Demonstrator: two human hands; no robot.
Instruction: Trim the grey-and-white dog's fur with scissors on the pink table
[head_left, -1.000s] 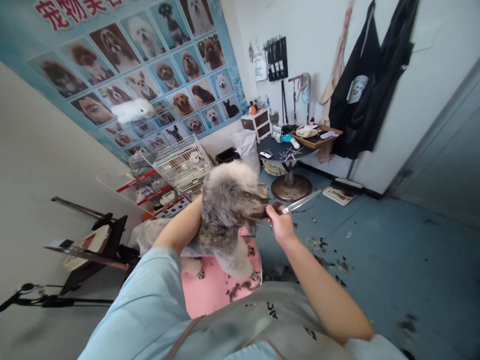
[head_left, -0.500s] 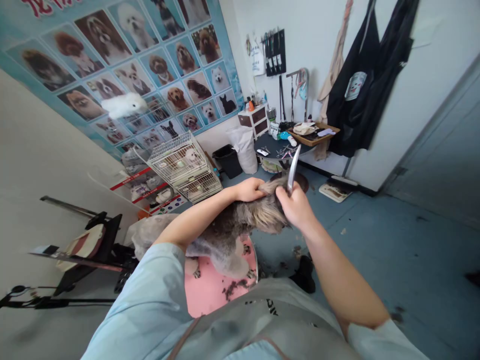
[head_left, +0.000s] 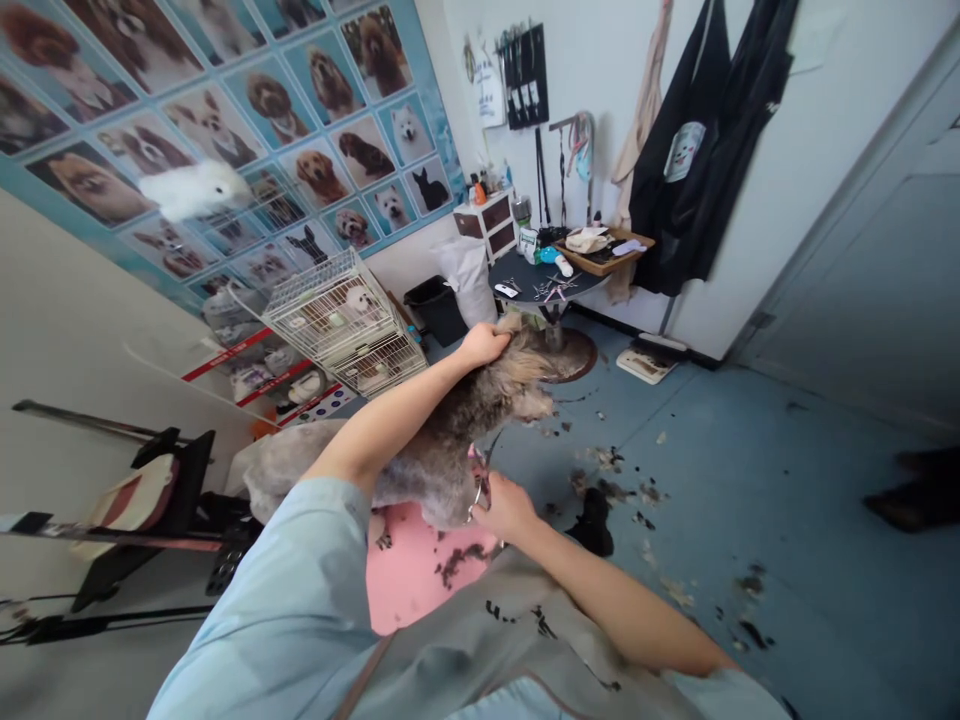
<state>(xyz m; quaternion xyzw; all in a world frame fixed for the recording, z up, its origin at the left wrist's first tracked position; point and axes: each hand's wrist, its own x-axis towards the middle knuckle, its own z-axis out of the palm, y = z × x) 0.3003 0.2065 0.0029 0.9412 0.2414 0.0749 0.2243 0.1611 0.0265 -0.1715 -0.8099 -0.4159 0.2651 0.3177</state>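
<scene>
Left hand (head_left: 486, 343) grip pinching dog (head_left: 457, 430) head fur (raised), right hand (head_left: 504, 505) around scissors (head_left: 481, 478).

A dog-photo poster (head_left: 225, 130) covers the left wall, wire cages (head_left: 337, 320) below, clippings scattered on the blue floor (head_left: 750, 500).

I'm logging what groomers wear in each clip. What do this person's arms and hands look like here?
Both hands, left hand and right hand, are bare: no gloves visible. The forearms are uncovered; short light blue sleeves end near the elbows. A grey apron with dark lettering covers the front.
</scene>
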